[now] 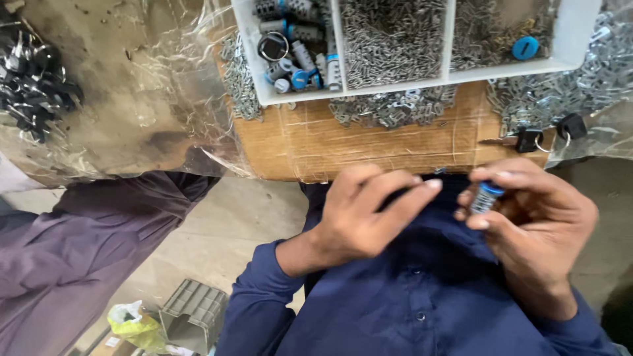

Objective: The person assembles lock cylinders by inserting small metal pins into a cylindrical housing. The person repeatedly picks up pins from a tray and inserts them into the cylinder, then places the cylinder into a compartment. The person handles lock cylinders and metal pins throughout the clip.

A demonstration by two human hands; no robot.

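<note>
Cylinder [486, 196], small, grey with a blue cap, sits pinched in the right hand [531, 221], held over the lap. Left hand [369, 214] curls close beside it, fingertips together, apparently fitting a tiny part; alignment matters next. Beyond, a white tray [260, 62] of metal pieces rests on a plastic-wrapped bench [369, 142].

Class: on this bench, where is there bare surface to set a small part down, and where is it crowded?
Bare: the cardboard strip between the white tray and the near edge. Crowded: loose metal clips and black-headed keys at its far end.
</note>
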